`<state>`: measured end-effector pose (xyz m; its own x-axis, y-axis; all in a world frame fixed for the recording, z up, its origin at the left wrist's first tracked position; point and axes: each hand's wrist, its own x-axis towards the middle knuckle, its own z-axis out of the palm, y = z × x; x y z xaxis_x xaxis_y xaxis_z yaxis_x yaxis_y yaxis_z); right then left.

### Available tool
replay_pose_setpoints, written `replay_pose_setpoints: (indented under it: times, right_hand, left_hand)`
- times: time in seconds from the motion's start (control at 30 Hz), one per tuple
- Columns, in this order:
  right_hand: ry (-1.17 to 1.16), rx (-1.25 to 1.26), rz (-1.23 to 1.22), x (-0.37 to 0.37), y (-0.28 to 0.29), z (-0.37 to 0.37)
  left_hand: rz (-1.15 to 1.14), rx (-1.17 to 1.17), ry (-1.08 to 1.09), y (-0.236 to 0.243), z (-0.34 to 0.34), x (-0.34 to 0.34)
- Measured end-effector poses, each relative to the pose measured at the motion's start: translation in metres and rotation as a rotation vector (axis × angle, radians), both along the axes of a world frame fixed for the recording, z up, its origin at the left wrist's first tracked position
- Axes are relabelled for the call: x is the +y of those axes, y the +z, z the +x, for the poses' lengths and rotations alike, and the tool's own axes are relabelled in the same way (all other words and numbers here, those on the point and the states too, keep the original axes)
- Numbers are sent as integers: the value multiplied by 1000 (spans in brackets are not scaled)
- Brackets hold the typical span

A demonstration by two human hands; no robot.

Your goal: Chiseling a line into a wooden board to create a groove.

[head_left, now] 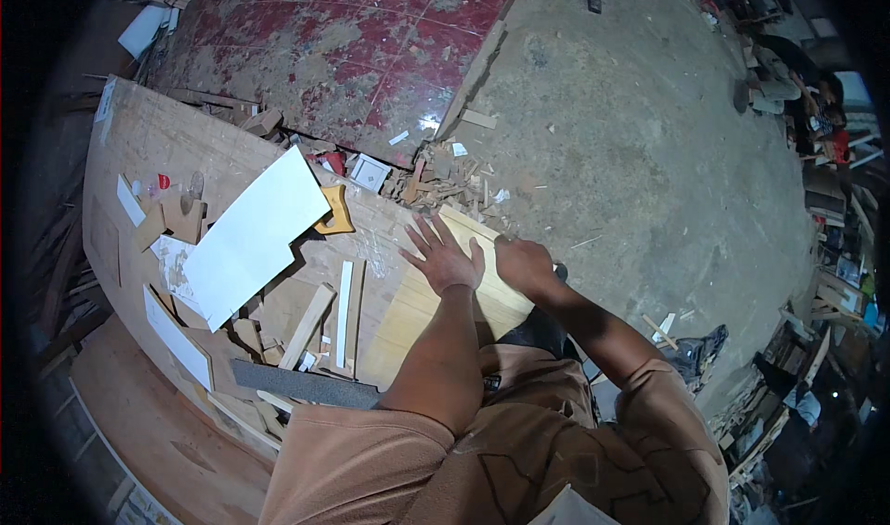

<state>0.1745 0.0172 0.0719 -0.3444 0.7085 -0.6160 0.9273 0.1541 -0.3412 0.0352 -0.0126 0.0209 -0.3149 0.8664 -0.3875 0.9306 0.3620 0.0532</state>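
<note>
My left hand (443,258) lies flat with its fingers spread on a pale wooden board (408,316), which rests at the right edge of the workbench and reaches toward my body. Beside the board's right edge, my right hand (525,265) is closed. What it grips is hidden beneath the fingers; a small dark shape shows just right of the wrist. Left of the board stand a narrow wood strip and a white-faced strip (345,312). A handsaw's yellow handle (337,212) sticks out from under a large white panel (255,233).
The wooden workbench (222,145) holds several offcuts and a long grey strip (301,383). Wood scraps (445,189) and a small white square box (369,173) lie past its far edge. Beyond are dusty red floor tiles (371,52) and concrete (640,136). A person (788,80) is far right.
</note>
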Motion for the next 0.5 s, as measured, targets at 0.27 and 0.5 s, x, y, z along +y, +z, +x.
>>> replay_pose_setpoints:
  times: [0.27,0.5]
  right_hand:
    - [57,42,446,-46,68,50]
    - [-23,25,79,1,-32,-8]
  left_hand:
    - [-13,-7,0,1,0,1]
    - [7,-30,-2,1,1,1]
